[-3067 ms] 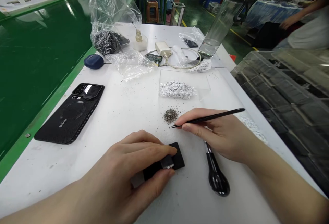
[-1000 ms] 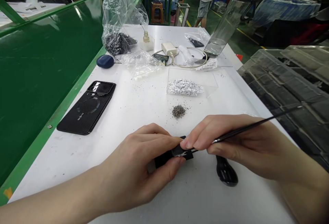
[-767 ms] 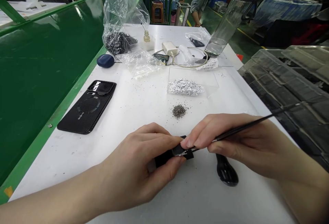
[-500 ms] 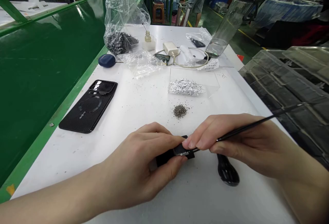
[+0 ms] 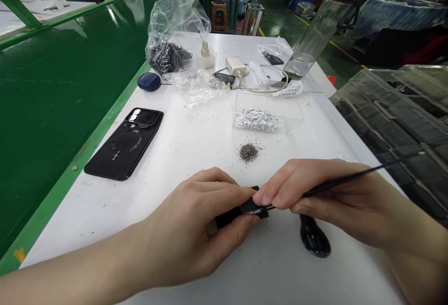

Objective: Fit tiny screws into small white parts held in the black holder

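Note:
My left hand (image 5: 206, 216) has its thumb and fingers closed around a small black part (image 5: 227, 217) low in the middle of the view, on or just above the white table. My right hand (image 5: 308, 193) grips slim black tweezers (image 5: 336, 183), whose far end points up to the right. Their tip meets the small part near my left fingertips, where a shiny strip shows; the contact is too small to make out. Right fingertips also rest against the part. Below my right hand lies a glossy black round-ended object (image 5: 315, 239), its upper end hidden. Ahead sits a heap of tiny metal pieces (image 5: 248, 152).
Beyond the heap lies a clear bag of small white pieces (image 5: 258, 120). A black phone (image 5: 124, 144) is at left. Plastic bags, a small glass bottle (image 5: 205, 48), a white charger (image 5: 235, 65) and a tilted water bottle (image 5: 311, 39) stand behind. Clear trays (image 5: 392, 123) flank the right.
The whole view has shifted slightly, so things appear a little further right. Both hands keep the same hold on the part and the tweezers.

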The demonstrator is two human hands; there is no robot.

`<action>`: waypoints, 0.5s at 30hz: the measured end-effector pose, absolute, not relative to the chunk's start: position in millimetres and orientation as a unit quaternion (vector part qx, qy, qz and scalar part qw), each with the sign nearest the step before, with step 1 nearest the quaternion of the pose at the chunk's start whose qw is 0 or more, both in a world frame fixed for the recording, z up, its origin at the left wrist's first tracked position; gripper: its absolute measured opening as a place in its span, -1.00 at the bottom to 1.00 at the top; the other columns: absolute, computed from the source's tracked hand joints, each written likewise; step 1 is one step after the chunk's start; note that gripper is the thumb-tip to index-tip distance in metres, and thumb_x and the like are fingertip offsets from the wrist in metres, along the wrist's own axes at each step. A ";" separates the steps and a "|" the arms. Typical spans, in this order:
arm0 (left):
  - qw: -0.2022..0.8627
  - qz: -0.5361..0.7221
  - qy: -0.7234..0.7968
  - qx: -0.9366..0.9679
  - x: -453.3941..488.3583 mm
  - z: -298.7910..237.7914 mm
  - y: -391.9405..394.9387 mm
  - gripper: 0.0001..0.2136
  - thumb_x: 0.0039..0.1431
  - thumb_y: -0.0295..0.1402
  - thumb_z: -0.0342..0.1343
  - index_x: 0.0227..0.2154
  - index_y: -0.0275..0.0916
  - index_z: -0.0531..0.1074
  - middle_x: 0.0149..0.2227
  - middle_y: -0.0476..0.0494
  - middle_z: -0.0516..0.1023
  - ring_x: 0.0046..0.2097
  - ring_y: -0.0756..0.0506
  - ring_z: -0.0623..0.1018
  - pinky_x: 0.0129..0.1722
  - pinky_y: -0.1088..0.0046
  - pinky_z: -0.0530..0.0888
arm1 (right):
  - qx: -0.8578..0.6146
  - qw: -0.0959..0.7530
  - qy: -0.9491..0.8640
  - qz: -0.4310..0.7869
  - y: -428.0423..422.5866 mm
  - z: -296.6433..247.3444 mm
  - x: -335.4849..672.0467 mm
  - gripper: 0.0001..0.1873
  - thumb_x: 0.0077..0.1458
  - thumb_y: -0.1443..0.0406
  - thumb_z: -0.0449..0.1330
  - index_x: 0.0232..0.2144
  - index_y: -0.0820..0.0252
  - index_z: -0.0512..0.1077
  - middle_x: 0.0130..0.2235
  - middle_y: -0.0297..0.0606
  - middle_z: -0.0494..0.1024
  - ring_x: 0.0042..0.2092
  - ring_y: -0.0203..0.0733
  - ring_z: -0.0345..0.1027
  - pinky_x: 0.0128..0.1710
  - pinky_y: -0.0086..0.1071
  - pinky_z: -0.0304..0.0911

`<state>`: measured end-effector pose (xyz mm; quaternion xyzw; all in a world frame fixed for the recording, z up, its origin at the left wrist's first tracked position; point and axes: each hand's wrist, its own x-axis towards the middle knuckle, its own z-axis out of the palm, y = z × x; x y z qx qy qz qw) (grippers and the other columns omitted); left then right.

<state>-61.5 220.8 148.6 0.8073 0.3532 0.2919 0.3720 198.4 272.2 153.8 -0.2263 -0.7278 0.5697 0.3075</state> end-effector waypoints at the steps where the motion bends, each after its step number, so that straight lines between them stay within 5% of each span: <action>1: 0.372 0.287 0.357 0.808 -61.9 148.9 220.7 -0.85 0.50 -0.49 0.10 -0.10 -0.28 0.60 -0.31 -0.11 0.67 -0.11 -0.13 0.70 0.03 0.38 0.64 | -0.227 0.306 -0.730 0.568 272.1 154.3 198.5 -0.83 0.38 0.33 0.40 -0.06 -0.06 0.75 -0.08 -0.24 0.82 0.00 -0.11 0.75 0.07 -0.33 0.65; 6: 0.365 0.291 0.355 0.810 -62.8 148.6 221.4 -0.84 0.49 -0.51 0.10 -0.14 -0.26 0.60 -0.32 -0.10 0.68 -0.13 -0.12 0.69 -0.03 0.40 0.65 | -0.235 0.316 -0.730 0.559 274.0 154.9 196.9 -0.88 0.38 0.31 0.40 -0.11 -0.02 0.75 -0.12 -0.22 0.83 -0.04 -0.08 0.76 0.02 -0.29 0.68; 11: 0.354 0.306 0.364 0.805 -63.7 146.4 221.0 -0.77 0.46 -0.53 0.18 0.09 -0.25 0.61 -0.15 -0.07 0.76 -0.08 -0.06 0.66 0.00 0.49 0.62 | -0.339 0.461 -0.681 0.457 283.7 146.3 193.9 -0.92 0.40 0.25 0.39 -0.20 -0.01 0.71 -0.28 -0.35 0.80 -0.29 -0.23 0.72 -0.33 -0.44 0.64; 15: 0.350 0.303 0.367 0.806 -64.5 146.1 222.4 -0.72 0.46 -0.53 0.19 0.14 -0.20 0.61 -0.14 -0.02 0.76 -0.05 -0.04 0.65 -0.02 0.54 0.62 | -0.421 0.424 -0.700 0.392 290.6 137.6 191.0 -0.93 0.27 0.34 0.47 -0.23 0.04 0.72 -0.28 -0.39 0.80 -0.29 -0.28 0.70 -0.31 -0.53 0.61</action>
